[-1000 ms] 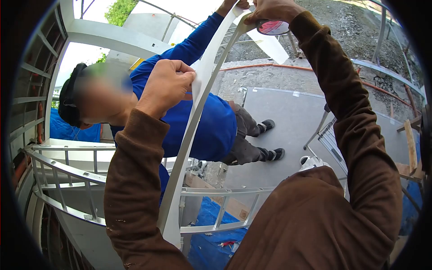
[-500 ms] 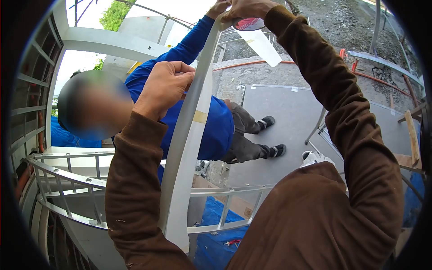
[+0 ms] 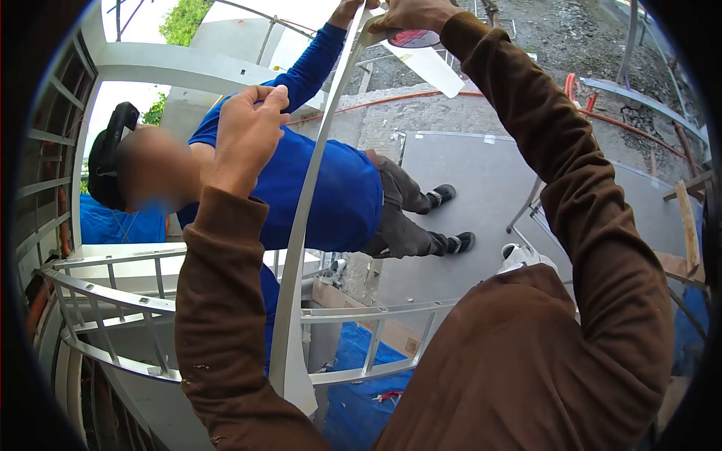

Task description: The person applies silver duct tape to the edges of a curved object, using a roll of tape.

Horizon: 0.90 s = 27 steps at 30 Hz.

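Note:
My right hand (image 3: pixel 414 15), at the top, is closed around a roll of tape (image 3: pixel 415 39) with a printed inner core. Against that hand is the upper end of a long pale strip (image 3: pixel 310 180), which slants down to the bottom middle. My left hand (image 3: pixel 252 135) is raised left of the strip and apart from it, fingers curled toward the thumb, with nothing visible in them. Beyond the strip stands a person in a blue shirt (image 3: pixel 323 195); that person's hand (image 3: pixel 350 10) reaches the strip's top end, beside my right hand.
An aluminium ladder (image 3: pixel 120 295) crosses below my forearms. Blue tarps (image 3: pixel 357 410) lie beneath it and at the left. Grey boards (image 3: pixel 466 180) cover the ground near the person's feet. A white tapered piece (image 3: pixel 432 71) shows below the tape roll. Window bars (image 3: pixel 53 139) line the left.
My left hand has moved left and up, away from the strip's edge. The strip has turned more edge-on. The person in blue has shifted slightly left; my right hand stays on the tape roll.

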Tool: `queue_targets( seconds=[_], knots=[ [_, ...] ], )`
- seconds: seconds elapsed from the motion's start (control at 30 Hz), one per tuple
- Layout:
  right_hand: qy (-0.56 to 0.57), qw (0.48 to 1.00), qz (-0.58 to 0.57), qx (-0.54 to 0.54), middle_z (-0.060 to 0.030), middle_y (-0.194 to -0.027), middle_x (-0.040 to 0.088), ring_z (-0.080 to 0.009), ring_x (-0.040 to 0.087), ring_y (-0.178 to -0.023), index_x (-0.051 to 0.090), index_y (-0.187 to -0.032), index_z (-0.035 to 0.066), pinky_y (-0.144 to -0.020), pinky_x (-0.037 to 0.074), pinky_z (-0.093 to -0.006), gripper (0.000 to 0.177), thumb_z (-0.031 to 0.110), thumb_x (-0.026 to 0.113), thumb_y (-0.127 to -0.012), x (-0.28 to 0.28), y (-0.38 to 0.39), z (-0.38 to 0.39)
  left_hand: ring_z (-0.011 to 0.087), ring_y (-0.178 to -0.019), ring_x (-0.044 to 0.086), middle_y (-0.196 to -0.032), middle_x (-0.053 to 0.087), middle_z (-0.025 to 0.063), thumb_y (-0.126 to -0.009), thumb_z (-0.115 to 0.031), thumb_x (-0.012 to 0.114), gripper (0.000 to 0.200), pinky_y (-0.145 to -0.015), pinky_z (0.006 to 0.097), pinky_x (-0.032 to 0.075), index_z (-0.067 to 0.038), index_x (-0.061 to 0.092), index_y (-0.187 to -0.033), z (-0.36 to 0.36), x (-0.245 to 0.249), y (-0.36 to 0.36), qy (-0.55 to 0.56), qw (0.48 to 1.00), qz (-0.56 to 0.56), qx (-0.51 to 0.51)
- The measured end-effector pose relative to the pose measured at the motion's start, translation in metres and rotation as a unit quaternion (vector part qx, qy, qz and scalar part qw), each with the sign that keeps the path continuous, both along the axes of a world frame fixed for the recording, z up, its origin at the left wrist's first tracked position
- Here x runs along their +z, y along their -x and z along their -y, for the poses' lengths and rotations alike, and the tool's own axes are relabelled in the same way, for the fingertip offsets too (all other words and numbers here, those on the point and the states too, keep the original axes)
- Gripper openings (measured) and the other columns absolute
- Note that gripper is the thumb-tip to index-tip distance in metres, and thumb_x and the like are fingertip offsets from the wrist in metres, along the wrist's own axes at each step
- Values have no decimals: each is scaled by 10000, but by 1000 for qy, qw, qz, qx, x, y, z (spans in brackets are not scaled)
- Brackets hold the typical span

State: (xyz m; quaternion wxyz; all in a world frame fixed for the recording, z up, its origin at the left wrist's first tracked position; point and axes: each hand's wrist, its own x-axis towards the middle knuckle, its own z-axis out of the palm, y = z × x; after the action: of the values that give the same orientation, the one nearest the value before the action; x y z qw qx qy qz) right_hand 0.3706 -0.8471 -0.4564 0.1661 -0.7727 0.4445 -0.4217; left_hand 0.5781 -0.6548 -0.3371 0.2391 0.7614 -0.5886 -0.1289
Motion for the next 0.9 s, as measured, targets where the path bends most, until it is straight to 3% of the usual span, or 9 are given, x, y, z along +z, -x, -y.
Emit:
queue_targets(
  seconds=[0.17,0.33,0.37,0.4,0.5,0.57,0.7,0.8,0.9],
  knots=[
    [-7,999,-37,-5,-218,-660,664,-337,672,-627,721,-728,-26,-599,523,-420,524,490,788,-669,-2,20,-8,138,-797,691,-862,717,110,-923,-199,708,253,-708,254,514,43,660,-977,-77,22,31,69,978,78,-183],
    [24,991,-118,58,-177,-578,627,-270,601,-504,710,-664,-14,-528,475,-413,531,509,788,-709,-22,29,23,332,-942,694,-1038,689,195,-855,-240,763,338,-817,383,552,8,631,-1043,-200,23,66,-184,902,117,-372],
    [41,988,-124,84,-68,-633,592,-136,587,-548,645,-743,69,-528,462,-261,536,590,744,-815,-58,25,46,324,-1035,682,-1123,688,183,-846,-232,768,334,-892,398,545,-8,648,-1064,-221,16,75,-254,887,107,-372],
    [88,988,-63,112,-4,-565,461,-84,420,-495,545,-639,100,-486,329,-278,641,699,756,-729,-63,27,34,247,-830,686,-931,710,152,-924,-125,664,252,-762,363,547,51,642,-1103,-245,1,75,-191,905,70,-374],
    [104,991,-58,68,-40,-573,499,-130,437,-513,556,-693,43,-498,368,-335,626,633,731,-805,-81,33,25,340,-983,679,-1056,678,199,-864,-279,759,411,-851,380,537,6,619,-1125,-273,-58,59,-267,901,-121,-319],
    [66,996,-34,51,-62,-604,555,-128,491,-551,582,-733,26,-525,412,-323,558,546,766,-817,-94,37,12,321,-1074,664,-1108,668,213,-878,-301,756,464,-916,365,512,6,608,-1193,-266,-96,54,-311,903,-254,-152],
    [30,999,26,10,-45,-623,591,-80,482,-584,591,-745,34,-534,423,-280,393,342,821,-824,-126,37,-12,299,-1304,521,-1419,509,205,-894,-248,758,674,-1072,405,423,-1,414,-1419,-239,-187,50,-43,893,-447,24],
    [30,999,33,-9,-99,-675,621,-177,568,-594,597,-774,30,-589,468,-328,380,327,834,-790,-147,48,-21,328,-1314,505,-1445,460,218,-883,-264,770,768,-1094,423,396,5,331,-1452,-216,-208,62,55,803,-589,71],
    [-1,997,72,-6,-105,-674,618,-185,566,-595,589,-776,31,-599,469,-333,349,294,816,-805,-167,63,-13,323,-1298,518,-1417,478,213,-876,-266,779,766,-1096,421,395,7,336,-1437,-207,-206,71,86,822,-558,72]
  ],
)
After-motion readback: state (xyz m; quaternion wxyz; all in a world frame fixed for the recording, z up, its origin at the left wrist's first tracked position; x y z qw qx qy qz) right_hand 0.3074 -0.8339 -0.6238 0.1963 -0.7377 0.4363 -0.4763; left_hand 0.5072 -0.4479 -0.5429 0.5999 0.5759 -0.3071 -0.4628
